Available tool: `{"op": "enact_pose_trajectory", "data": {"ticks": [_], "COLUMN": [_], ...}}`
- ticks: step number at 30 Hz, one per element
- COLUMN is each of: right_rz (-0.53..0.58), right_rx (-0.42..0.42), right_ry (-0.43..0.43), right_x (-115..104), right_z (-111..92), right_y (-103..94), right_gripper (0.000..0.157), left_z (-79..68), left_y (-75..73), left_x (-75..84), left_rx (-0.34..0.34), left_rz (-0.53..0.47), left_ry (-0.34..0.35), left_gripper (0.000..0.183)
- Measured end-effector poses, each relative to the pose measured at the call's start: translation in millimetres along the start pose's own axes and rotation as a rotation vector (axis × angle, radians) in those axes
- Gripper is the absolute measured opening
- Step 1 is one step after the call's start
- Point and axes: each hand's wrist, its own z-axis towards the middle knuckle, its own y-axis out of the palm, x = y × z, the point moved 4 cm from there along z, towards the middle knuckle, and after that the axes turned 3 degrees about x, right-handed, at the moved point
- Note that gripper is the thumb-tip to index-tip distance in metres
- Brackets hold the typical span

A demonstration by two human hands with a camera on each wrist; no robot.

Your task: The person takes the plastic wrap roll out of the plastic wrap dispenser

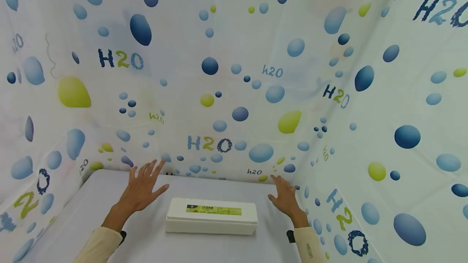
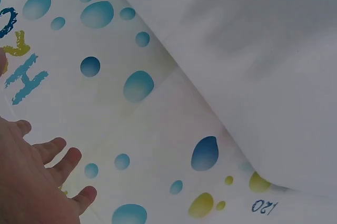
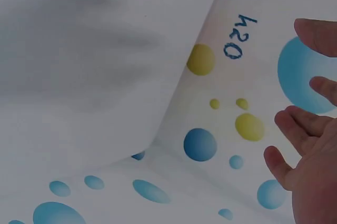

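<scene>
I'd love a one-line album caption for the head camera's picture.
A left hand and a right hand flank a white box on a white table, against an H2O-printed backdrop.

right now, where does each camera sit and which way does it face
Head: worn on the head, looking forward and down at the white box, tabletop and spotted sheet; left hand, right hand and sleeves show.
Left wrist: on that wrist, looking at a tabletop edge and sheet; left hand shows at lower left.
Right wrist: on that wrist, looking at a tabletop edge and sheet; right hand shows at right edge.
The two wrist views share tabletop and sheet.
</scene>
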Motion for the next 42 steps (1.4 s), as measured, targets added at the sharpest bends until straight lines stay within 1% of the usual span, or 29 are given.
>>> {"op": "enact_pose_trajectory", "data": {"ticks": [5,13,17,22,25,30,35,40,42], "right_rz": [0.038,0.078,0.092,0.105,0.118,0.14,0.157,0.189,0.204], "right_rx": [-0.022,-0.051,-0.093,-0.148,-0.172,-0.201,-0.23,-0.269,-0.286], "right_ry": [0.008,0.014,0.032,0.06,0.078,0.089,0.104,0.133,0.148], "right_x": [-0.1,3.7,5.4,5.8,6.6,7.9,8.2,7.7,7.5], "right_z": [-5.9,-22.1,-29.5,-33.7,-35.8,-40.7,-46.7,-50.0,-50.5], "right_y": [5.3,22.7,32.0,40.1,44.8,52.3,58.8,64.5,66.4], "right_gripper": [0.074,0.08,0.083,0.087,0.089,0.092,0.096,0.1,0.102], "left_z": [-0.6,-0.7,-2.9,-7.9,-9.8,-12.2,-15.5,-18.2,-18.7], "left_y": [1.4,9.4,12.6,17.5,22.7,31.3,36.6,40.5,41.6], "left_x": [2.6,7.9,12.7,17.1,17.6,17.9,20.6,23.8,25.1], "left_rx": [0.005,-0.016,-0.03,-0.037,-0.052,-0.091,-0.115,-0.095,-0.089], "left_rz": [0.005,-0.003,-0.031,-0.08,-0.09,-0.104,-0.126,-0.169,-0.172], "left_ry": [0.01,0.032,0.04,0.06,0.067,0.057,0.06,0.081,0.088], "left_gripper": [0.086,0.085,0.084,0.082,0.083,0.085,0.084,0.085,0.085]}}
